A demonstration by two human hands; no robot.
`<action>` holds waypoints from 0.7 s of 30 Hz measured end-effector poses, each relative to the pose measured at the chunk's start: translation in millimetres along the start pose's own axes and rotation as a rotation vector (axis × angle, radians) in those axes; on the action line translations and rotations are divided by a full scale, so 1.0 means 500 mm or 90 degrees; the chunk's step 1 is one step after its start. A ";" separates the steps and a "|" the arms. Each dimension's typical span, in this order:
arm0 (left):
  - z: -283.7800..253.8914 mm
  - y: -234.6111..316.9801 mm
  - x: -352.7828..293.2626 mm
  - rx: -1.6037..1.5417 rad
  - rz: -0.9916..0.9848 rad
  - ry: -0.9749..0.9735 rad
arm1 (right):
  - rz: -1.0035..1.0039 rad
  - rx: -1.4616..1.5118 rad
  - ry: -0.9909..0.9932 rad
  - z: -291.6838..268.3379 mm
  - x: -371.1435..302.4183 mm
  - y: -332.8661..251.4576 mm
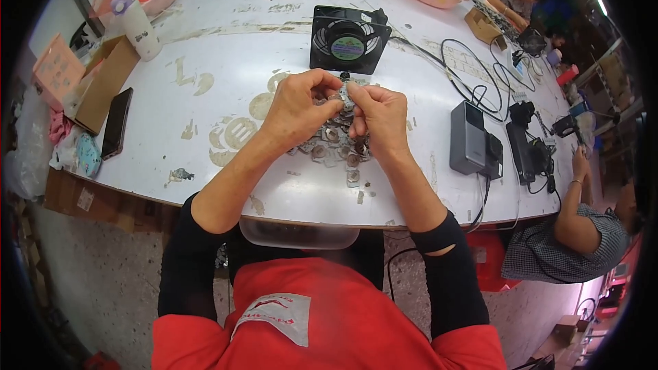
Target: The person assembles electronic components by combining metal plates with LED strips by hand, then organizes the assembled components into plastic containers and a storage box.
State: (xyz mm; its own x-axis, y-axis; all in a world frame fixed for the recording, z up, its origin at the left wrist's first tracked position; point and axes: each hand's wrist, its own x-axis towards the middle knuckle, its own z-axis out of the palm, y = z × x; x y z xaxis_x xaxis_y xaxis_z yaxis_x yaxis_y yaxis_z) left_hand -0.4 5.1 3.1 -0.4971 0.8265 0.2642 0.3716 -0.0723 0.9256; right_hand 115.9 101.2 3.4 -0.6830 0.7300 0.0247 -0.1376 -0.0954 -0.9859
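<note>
Over the pile, my left hand (293, 106) and my right hand (385, 118) meet with fingertips pinched together. Between them is a small grey metal part (347, 98), partly hidden by the fingers; its exact kind is too small to tell. Below and around the fingers lies a loose heap of small metal parts (330, 149), some with round brownish centres. Just beyond my hands stands a square black fan (349, 42) with a round label on its hub.
A grey box-shaped device (469, 138) and black adapters (524, 154) sit on the right, with cables (473, 68) behind. To the left are a phone (117, 123), a cardboard box (110, 85) and a bottle (137, 27). Other people work along the table's right side.
</note>
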 end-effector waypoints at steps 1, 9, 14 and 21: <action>0.001 -0.003 0.001 -0.017 0.014 0.006 | -0.019 -0.020 0.005 -0.001 0.000 0.000; -0.021 0.021 0.001 -0.245 -0.070 -0.025 | -0.095 -0.124 0.058 -0.010 -0.010 -0.032; -0.030 0.024 0.001 -0.271 -0.055 -0.079 | -0.033 -0.046 -0.113 -0.021 -0.006 -0.031; -0.038 0.024 0.001 -0.237 -0.060 -0.106 | 0.046 -0.011 -0.187 -0.019 -0.004 -0.025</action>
State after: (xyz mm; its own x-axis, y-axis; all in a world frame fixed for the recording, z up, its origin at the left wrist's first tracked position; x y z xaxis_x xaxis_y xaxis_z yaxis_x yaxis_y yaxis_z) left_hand -11.0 -5.9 19.3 -0.3710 0.9156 0.1548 0.0075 -0.1638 0.9865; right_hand 126.0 107.4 14.1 -0.8692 0.4944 -0.0016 -0.0702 -0.1265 -0.9895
